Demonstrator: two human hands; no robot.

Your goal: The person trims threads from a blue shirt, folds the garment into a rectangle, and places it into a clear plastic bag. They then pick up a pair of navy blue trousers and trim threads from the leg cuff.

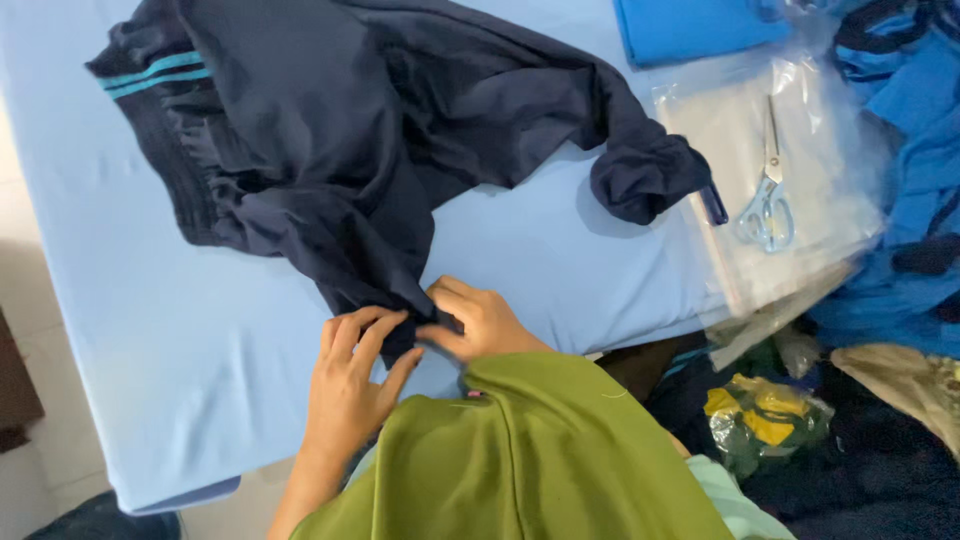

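Pinching the near corner of a dark navy garment point(340, 130), both hands work close together at the near edge of the pale blue worktop point(180, 380); the left hand point(350, 385) has its fingers curled over the fabric's tip, the right hand point(480, 320) grips the same fold just beside it. The garment spreads away beyond the hands. Farther right, scissors point(768, 200) lie on clear plastic bags point(830, 170), well apart from the hands
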